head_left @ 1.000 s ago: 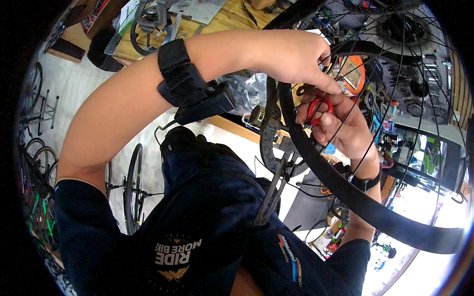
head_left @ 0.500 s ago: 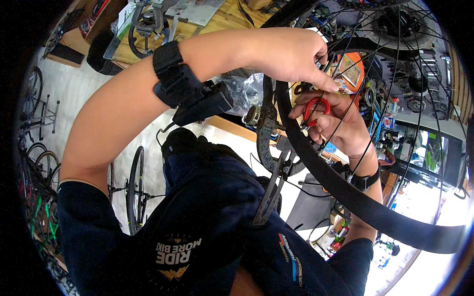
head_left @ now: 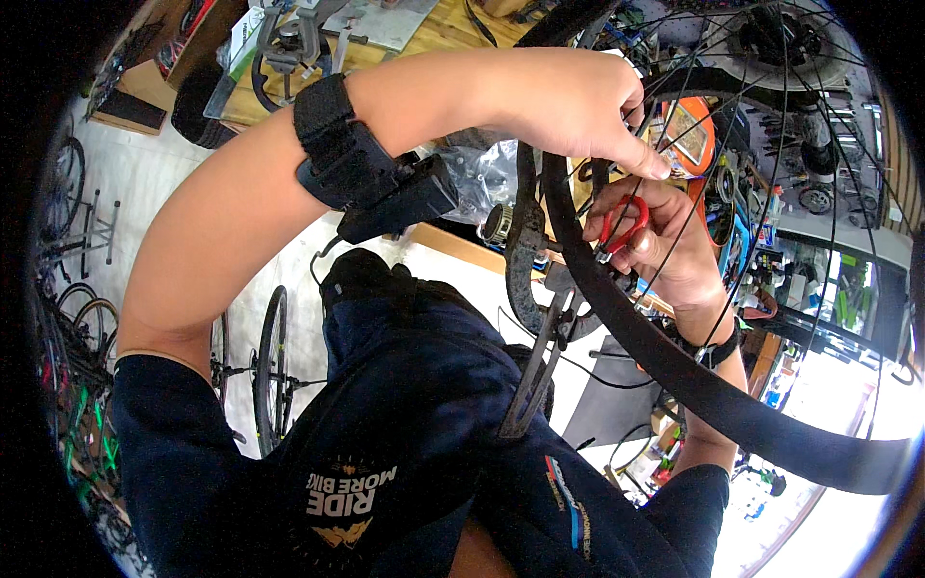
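Note:
A bicycle wheel with a wide black rim (head_left: 694, 400) and thin black spokes sits in a truing stand (head_left: 528, 260) at my right. My left hand (head_left: 593, 108) reaches across to the spokes with its fingers curled, thumb and fingertips pinched at a spoke (head_left: 696, 159); part of the grip is hidden. Just below it, my right hand (head_left: 674, 246) comes in behind the spokes. Its thumb and fingers hold a red, ring-shaped spoke wrench (head_left: 643, 223), whose metal end sits close to the rim's inner side.
A wooden workbench (head_left: 400, 58) with a clamp-like tool (head_left: 294, 48) lies beyond my left arm. Clear plastic wrapping (head_left: 485, 178) and an orange container (head_left: 689, 135) are behind the wheel. Bicycles (head_left: 275, 371) stand on the floor at left. A tool-hung board (head_left: 819, 144) is at far right.
The spoke wrench has tilted in my right hand, which has shifted slightly right. The rim and spokes have shifted slightly right in view. My left hand keeps nearly the same place.

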Available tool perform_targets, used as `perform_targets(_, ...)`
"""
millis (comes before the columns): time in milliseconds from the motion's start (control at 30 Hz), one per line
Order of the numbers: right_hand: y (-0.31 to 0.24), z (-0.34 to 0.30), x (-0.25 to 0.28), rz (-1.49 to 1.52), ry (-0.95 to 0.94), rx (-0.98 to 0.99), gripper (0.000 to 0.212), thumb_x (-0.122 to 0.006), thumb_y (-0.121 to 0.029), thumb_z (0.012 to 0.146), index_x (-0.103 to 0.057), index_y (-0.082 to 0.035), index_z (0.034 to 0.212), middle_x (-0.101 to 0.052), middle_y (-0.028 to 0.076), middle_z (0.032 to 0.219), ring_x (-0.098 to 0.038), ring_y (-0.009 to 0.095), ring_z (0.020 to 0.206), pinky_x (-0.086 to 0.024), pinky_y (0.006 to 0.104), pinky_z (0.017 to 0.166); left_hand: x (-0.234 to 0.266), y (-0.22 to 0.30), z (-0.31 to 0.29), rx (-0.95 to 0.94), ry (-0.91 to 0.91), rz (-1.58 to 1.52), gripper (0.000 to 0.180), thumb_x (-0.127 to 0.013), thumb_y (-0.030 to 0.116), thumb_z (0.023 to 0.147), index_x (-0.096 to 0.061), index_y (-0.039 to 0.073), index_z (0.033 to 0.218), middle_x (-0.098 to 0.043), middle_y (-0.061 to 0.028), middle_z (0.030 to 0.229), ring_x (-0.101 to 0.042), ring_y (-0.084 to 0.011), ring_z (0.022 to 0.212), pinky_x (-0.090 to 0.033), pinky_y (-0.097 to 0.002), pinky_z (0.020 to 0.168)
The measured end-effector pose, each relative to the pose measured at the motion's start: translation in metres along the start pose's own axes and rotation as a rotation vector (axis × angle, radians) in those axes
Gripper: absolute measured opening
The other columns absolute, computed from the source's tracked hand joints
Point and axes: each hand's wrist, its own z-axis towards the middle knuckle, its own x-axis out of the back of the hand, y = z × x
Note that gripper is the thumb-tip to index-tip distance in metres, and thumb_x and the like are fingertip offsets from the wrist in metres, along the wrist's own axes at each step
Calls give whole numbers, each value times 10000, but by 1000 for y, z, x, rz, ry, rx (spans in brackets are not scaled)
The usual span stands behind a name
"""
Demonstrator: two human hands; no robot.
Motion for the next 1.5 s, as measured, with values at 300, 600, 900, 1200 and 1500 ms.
perform_targets(300, -10, 3, -30, -498, 406, 17, 306, -809, -255, 798, -670, 15, 831, -660, 18, 708, -551, 49, 646, -451, 221, 589, -2, -3, 0, -10, 38, 49, 569, -718, 467, 830, -612, -68, 991, -666, -147, 835, -626, -184, 756, -498, -298, 695)
perform_targets(600, -41, -33, -23, -220, 137, 153, 245, -689, -211, 888, -580, -7, 809, -620, 54, 667, -522, 63, 476, -379, 180, 429, 11, 30, -10, -5, 12, -162, 664, -673, 609, 810, -685, -56, 812, -664, -106, 719, -643, -165, 670, -494, -268, 618)
perform_targets(900, -84, -83, -20, -72, 269, 464, 350, -700, -314, 865, -540, -4, 834, -529, 55, 603, -462, 107, 409, -379, 231, 395, 63, 90, -8, -534, -297, 115, 497, -574, 469, 915, -627, -23, 962, -622, -89, 728, -627, -191, 703, -515, -294, 652)
perform_targets(1200, -35, -23, -16, -408, 194, 36, 144, -711, -105, 873, -636, 11, 915, -653, 35, 745, -575, 67, 589, -438, 194, 527, 13, 15, 5, 5, -40, 20, 580, -684, 539, 819, -693, -40, 837, -645, -89, 696, -599, -163, 634, -471, -290, 590)
perform_targets(1500, 2, 2, -2, -568, 338, 99, 110, -667, -25, 885, -633, 36, 970, -690, 55, 808, -634, 88, 657, -524, 224, 609, 10, -35, 27, -60, 68, 132, 517, -690, 504, 824, -688, -11, 862, -642, -93, 715, -576, -178, 653, -460, -326, 624)
